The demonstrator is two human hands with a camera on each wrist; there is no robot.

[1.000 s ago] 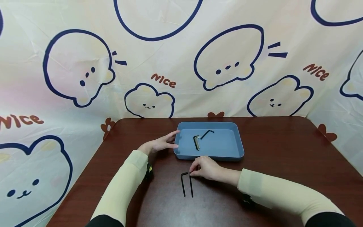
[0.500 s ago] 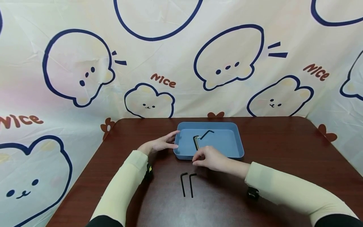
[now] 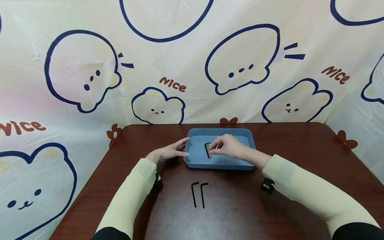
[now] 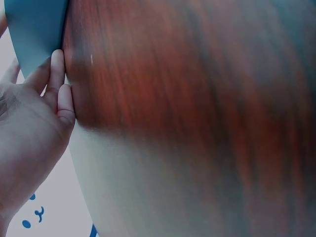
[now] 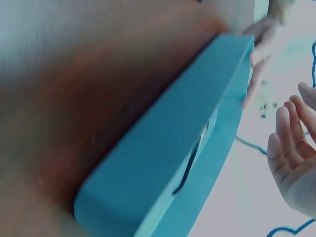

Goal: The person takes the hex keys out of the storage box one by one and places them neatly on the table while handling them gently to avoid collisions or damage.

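My left hand (image 3: 169,151) touches the left end of a blue tray (image 3: 219,165) with its fingers extended. The left wrist view has the same fingertips (image 4: 58,69) against the tray's side. Over the tray, my right hand (image 3: 231,146) has its thumb and bent index finger close above the hex keys lying inside. A black hex key (image 3: 206,150) shows left of the fingertips, with a lighter, silvery one (image 3: 210,156) partly covered beside it. In the right wrist view the hand appears above the tray, fingers loosely bent, and a black hex key (image 5: 186,170) shows inside.
In front of the tray, two black hex keys, one on the left (image 3: 193,196) and one on the right (image 3: 202,197), lie side by side on the dark brown table (image 3: 168,220). A cartoon-printed cloth (image 3: 192,66) hangs behind the table and along its sides.
My right hand let go of the right-hand hex key on the table, then moved up and away to above the hex keys in the tray. My left hand stayed at the tray's edge.
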